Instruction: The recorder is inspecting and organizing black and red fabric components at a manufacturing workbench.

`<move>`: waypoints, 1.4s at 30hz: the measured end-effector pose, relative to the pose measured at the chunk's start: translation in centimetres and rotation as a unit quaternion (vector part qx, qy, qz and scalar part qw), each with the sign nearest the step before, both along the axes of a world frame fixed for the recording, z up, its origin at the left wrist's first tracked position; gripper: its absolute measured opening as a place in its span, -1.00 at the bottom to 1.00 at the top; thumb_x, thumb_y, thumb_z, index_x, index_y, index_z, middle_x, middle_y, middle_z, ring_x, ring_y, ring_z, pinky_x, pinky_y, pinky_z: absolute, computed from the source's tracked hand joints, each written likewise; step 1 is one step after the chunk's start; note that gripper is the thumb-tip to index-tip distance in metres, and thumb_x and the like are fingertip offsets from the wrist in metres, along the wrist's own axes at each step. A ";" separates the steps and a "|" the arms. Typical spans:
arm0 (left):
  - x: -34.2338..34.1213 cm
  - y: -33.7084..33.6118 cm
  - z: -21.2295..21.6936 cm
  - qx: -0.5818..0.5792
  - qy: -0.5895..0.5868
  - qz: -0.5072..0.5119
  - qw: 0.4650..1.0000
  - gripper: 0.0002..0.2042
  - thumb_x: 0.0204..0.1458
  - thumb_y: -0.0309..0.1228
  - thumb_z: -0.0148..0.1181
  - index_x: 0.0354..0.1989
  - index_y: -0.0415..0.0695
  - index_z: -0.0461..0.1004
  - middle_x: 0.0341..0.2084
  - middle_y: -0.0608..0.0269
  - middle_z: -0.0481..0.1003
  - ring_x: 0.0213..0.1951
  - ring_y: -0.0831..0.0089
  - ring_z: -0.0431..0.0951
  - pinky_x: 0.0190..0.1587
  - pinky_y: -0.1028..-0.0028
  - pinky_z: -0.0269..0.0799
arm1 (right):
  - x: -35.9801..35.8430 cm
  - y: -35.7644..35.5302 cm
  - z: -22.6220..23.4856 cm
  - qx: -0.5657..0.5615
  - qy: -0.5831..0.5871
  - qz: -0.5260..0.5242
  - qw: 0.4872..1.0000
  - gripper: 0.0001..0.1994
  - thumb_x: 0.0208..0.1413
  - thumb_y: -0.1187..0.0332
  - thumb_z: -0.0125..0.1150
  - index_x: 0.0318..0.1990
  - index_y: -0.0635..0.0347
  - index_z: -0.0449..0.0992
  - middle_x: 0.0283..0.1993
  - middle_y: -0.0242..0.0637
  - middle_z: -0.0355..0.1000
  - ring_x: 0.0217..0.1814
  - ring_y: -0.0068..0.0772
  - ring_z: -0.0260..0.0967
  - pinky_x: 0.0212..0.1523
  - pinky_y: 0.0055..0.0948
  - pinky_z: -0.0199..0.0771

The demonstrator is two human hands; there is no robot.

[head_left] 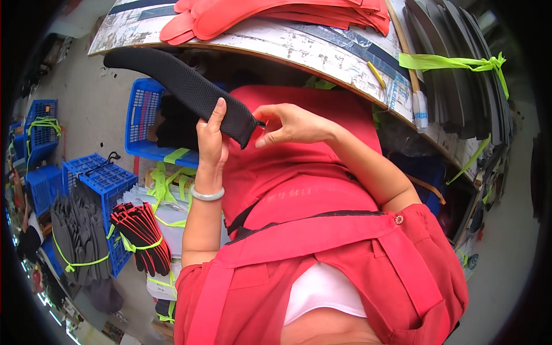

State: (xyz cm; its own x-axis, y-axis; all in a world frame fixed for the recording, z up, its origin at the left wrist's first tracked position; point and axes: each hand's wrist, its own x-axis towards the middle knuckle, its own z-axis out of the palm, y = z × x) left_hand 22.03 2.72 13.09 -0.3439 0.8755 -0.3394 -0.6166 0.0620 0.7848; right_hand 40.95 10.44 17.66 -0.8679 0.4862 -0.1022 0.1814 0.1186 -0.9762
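Note:
A long, curved black mesh-fabric piece (pixel 187 83) slants from the upper left down to the middle of the head view. My left hand (pixel 214 135) grips it near its lower end, thumb lying on top and the fingers hidden beneath. At that squared end my right hand (pixel 290 123) has thumb and index finger bent toward a small black tip or tab. Whether the fingers actually pinch the tab is hard to make out. A red apron (pixel 322 178) covers my lap below both hands.
Ahead, a worn white tabletop (pixel 241 43) holds stacked red curved pieces (pixel 276 14) and a yellow pen-like stick (pixel 376 75). Dark grey curved sheets (pixel 451 69), tied with a green strip, stand at right. Left are blue crates (pixel 135 115), tied grey pieces (pixel 80 238) and red-edged black pieces (pixel 141 236).

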 end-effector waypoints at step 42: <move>-3.8 -0.8 -2.0 0.017 -0.197 0.064 0.978 -0.76 0.03 -0.40 0.30 -0.16 -0.21 0.48 -0.29 0.14 0.54 -0.21 0.32 0.57 -0.07 0.35 0.50 | -1.8 -1.8 -1.4 -0.037 -0.103 -0.031 0.994 -0.62 0.27 0.12 0.00 -0.33 0.35 0.43 -0.52 -0.10 0.37 -0.48 -0.26 0.31 -0.38 -0.28 0.32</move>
